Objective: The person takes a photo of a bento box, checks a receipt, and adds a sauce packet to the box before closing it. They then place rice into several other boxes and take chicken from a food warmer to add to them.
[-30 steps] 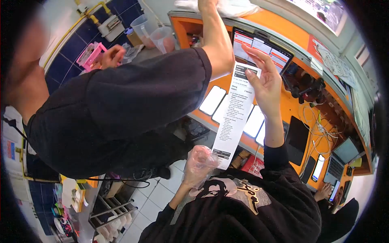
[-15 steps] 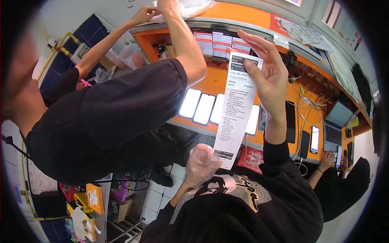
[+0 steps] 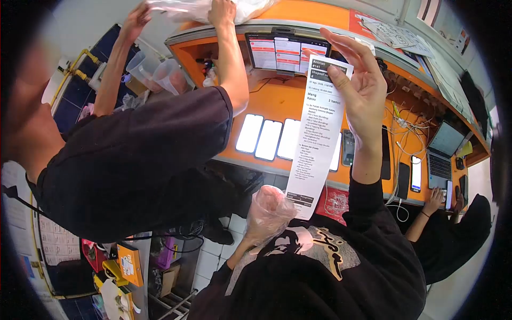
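A long printed paper receipt (image 3: 314, 133) hangs upright in front of my chest. My right hand (image 3: 360, 80) pinches its top between thumb and fingers, with the other fingers raised behind. My left hand (image 3: 269, 210), in a clear plastic glove, is curled closed beside the lower left edge of the receipt. Whether it touches the paper, or holds anything inside the fist, I cannot make out.
An orange counter (image 3: 272, 101) carries several lit phones (image 3: 268, 140), a tablet (image 3: 288, 52), tangled cables (image 3: 408, 128) and a laptop (image 3: 442, 152). Left, a co-worker in a black shirt (image 3: 133, 160) handles white plastic (image 3: 250, 9). Another person's hand (image 3: 434, 201) is right.
The receipt and my right hand have shifted slightly right. The co-worker's hands have moved apart, stretching the white plastic leftward. My left hand stays closed.
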The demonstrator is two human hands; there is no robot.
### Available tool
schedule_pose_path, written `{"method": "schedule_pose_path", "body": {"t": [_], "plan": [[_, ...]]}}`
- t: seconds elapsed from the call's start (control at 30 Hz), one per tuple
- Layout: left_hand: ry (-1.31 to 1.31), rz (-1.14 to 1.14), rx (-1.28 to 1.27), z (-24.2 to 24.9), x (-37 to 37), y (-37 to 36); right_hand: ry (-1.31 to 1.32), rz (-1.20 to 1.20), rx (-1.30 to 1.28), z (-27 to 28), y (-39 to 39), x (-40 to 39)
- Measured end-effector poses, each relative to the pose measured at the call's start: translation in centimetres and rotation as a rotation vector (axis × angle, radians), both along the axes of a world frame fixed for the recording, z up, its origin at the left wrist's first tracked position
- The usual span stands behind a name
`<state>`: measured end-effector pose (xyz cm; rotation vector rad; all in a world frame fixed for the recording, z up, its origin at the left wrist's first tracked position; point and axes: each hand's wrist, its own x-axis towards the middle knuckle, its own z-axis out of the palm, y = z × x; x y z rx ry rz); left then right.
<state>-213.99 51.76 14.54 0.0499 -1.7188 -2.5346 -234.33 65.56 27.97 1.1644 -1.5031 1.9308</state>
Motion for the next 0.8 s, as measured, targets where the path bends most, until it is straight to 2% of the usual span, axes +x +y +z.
{"method": "schedule_pose_path", "body": {"t": [0.23, 0.37, 0.43, 0.47, 0.53, 0.6, 0.67, 0.7, 0.73, 0.8], "plan": [[-0.067, 0.019, 0.129, -0.2, 0.2, -0.1, -0.047, -0.012, 0.016, -0.4, -0.2, -0.1], [-0.065, 0.058, -0.017, -0.6, 0.4, -0.2, -0.061, -0.019, 0.029, -1.0, -0.4, -0.4], [-0.074, 0.088, -0.065, -1.0, -0.1, -0.3, -0.171, 0.084, -0.035, -1.7, -0.7, -0.6], [-0.035, 0.101, -0.126, -2.1, -0.5, -0.6, -0.18, 0.09, -0.034, -2.5, -0.7, -0.8], [-0.003, 0.121, -0.184, -4.3, -1.2, -1.3, -0.23, -0.006, 0.163, -5.0, -0.7, -1.8], [-0.314, 0.223, -0.513, -7.2, -2.3, -2.1, -0.316, -0.151, 0.401, -9.1, -0.9, -2.9], [-0.275, 0.246, -0.43, -17.1, -2.5, -3.3, -0.436, -0.138, 0.494, -16.1, -1.3, -4.1], [-0.286, 0.39, -0.603, -20.9, -2.2, -3.6, -0.55, -0.116, 0.533, -19.4, -1.5, -4.0], [-0.3, 0.533, -0.778, -22.9, -2.0, -3.4, -0.551, -0.21, 0.594, -22.8, -1.7, -4.1], [-0.341, 0.59, -0.829, -24.4, -2.1, -2.7, -0.644, -0.238, 0.653, -27.6, -1.5, -4.0]]}}
